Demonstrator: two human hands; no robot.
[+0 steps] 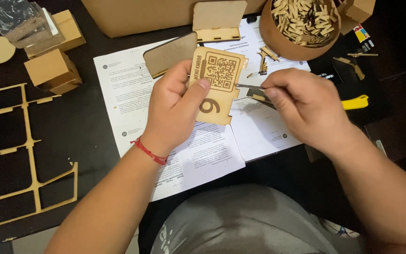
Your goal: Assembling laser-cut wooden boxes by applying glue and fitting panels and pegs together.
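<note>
My left hand (pixel 172 106) grips a thin laser-cut wooden plaque (pixel 217 89) with an engraved square code and a large digit, holding it upright over the papers. My thumb presses on its front face. My right hand (pixel 301 106) pinches a thin metal tool (pixel 245 86), a pick or blade, whose tip touches the plaque's right edge. Under my right hand, a yellow-handled tool (pixel 355 102) pokes out to the right.
Printed white sheets (pixel 203 155) cover the dark table. A round bowl (pixel 278 40) of small wooden pieces stands at the back right. Wooden boxes (pixel 52 70) and a cut-out leftover frame (pixel 29 150) lie at left. A blank wooden plate (pixel 170 54) and a plaque stand (pixel 218 21) rest behind.
</note>
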